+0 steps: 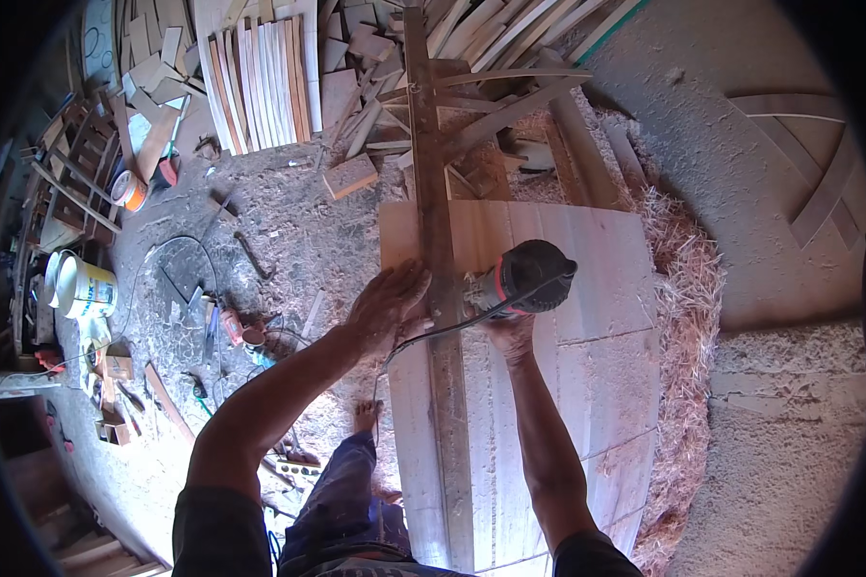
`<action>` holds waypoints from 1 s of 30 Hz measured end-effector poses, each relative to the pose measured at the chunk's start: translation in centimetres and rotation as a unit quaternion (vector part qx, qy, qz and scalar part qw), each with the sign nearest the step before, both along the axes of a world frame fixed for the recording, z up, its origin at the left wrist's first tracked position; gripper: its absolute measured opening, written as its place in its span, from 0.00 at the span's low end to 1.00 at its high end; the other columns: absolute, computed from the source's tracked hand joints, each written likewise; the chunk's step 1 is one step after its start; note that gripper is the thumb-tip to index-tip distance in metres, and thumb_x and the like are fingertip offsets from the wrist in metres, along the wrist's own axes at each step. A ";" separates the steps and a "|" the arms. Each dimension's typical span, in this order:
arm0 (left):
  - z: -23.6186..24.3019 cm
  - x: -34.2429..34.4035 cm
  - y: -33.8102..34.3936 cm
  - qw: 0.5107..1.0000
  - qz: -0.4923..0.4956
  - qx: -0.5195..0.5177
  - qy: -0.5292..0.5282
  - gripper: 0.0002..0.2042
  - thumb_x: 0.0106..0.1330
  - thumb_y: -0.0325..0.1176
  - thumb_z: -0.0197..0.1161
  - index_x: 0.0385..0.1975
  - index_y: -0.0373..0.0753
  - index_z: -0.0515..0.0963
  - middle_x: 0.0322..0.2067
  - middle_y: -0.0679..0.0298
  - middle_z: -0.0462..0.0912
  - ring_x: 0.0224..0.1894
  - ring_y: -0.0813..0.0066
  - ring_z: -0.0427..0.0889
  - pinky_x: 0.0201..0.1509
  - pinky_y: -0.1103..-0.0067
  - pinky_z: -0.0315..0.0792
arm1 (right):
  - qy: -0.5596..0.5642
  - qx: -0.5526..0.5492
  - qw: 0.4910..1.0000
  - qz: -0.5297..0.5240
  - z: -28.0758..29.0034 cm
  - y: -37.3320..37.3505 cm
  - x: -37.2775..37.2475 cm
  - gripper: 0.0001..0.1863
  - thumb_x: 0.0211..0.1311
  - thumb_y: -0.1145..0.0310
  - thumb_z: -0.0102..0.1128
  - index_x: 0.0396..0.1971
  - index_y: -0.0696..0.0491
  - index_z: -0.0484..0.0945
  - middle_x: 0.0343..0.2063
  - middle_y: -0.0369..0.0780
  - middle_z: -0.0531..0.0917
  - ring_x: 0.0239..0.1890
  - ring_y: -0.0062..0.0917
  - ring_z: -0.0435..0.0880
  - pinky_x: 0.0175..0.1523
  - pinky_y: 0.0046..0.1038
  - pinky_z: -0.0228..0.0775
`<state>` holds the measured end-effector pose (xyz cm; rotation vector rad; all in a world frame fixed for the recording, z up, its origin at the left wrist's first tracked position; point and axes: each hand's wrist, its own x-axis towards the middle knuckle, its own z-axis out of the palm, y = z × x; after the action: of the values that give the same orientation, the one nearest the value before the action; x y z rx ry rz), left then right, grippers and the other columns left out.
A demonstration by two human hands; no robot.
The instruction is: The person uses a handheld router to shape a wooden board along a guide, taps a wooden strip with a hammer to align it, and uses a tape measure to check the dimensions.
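Corded power tool (pixel 537 277), dark-capped with a red ring, is over a large pale wooden panel (pixel 601 361), just right of a long brown bar (pixel 433 173). The right hand (pixel 512 335) holds the tool from the near side, its fingers closed around the body, though the tips are hidden. The left hand (pixel 393 300) lies against the bar's left edge, its fingers stretched out and close together, touching the bar rather than pinching anything. From the tool, a black cable (pixel 467 325) crosses above the bar and drops near the left wrist. The bar runs lengthwise along the panel and past its far edge, toward scattered wood offcuts. Curly shavings (pixel 685 298) are heaped along the panel's right side. On the floor to the left are white buckets (pixel 87 287); farther off, narrow wooden strips (pixel 265 87) lie side by side.
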<state>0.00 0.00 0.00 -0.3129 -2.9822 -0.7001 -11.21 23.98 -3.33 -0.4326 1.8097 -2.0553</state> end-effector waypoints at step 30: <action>0.0 0.2 -0.2 1.000 -0.004 -0.021 0.023 0.39 0.64 0.48 0.63 0.69 0.31 0.58 0.69 0.43 0.58 0.73 0.48 0.56 0.73 0.57 0.54 | 0.161 0.069 0.984 -0.022 3.5 -5.3 -4.9 0.36 0.35 0.73 0.77 0.51 0.53 0.73 0.43 0.38 0.83 0.46 0.27 0.83 0.53 0.32 0.78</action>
<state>0.16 -0.22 0.02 -0.3395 -2.9577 -0.6231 -16.15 18.67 0.21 -0.7264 2.1478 -1.9602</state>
